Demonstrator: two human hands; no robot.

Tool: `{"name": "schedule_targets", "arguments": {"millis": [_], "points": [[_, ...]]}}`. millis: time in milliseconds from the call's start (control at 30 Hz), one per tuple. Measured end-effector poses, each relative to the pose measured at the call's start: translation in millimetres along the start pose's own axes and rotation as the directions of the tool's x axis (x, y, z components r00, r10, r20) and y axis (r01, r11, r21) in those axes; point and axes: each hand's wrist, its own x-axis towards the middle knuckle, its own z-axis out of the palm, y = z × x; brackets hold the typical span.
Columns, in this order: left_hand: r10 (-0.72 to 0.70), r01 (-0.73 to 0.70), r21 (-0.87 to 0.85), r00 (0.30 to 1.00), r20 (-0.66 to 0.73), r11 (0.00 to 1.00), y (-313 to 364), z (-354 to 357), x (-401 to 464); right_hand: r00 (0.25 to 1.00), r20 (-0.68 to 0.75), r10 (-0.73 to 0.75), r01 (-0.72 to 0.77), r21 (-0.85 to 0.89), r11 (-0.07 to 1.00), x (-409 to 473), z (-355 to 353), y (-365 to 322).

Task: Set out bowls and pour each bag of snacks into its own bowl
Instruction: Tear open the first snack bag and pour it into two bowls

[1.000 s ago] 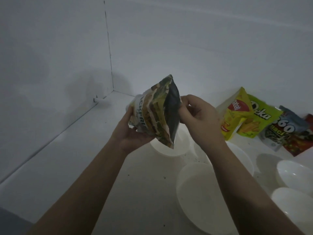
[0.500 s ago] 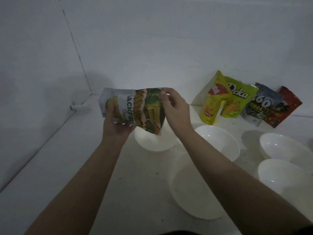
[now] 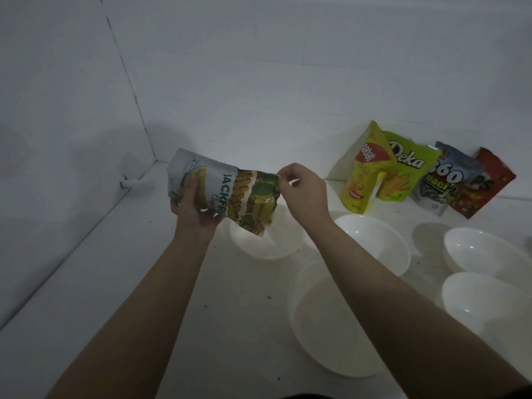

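Head view, risks biggest first:
Spill: jackfruit bag, mid-frame over far bowl, may burst on tearing.
Grip: left hand wraps base; right hand pinches top corner.
Slip: thin pinch, foil may slide.

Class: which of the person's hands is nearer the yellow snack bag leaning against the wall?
Right. The right hand is just left of the yellow snack bag; the left hand is farther left, across the jackfruit bag.

The jackfruit bag looked of glossy, crinkled plastic foil, the bowls of smooth white plastic, and the counter matt and speckled.
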Motion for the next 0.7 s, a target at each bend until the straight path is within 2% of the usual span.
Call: {"name": "schedule_targets", "arguments": {"millis": [133, 700], "points": [[0.057, -0.058, 0.038, 0.998, 0.030, 0.998, -2, -3, 7, 0.995, 0.043, 0.094, -0.095, 0.024, 0.995, 0, -3, 11], [0.083, -0.085, 0.062, 0.996, 0.039, 0.994, 6, -6, 16, 0.994, 0.099, 0.042, -0.046, 0.047, 0.998, 7, -6, 19]]}}
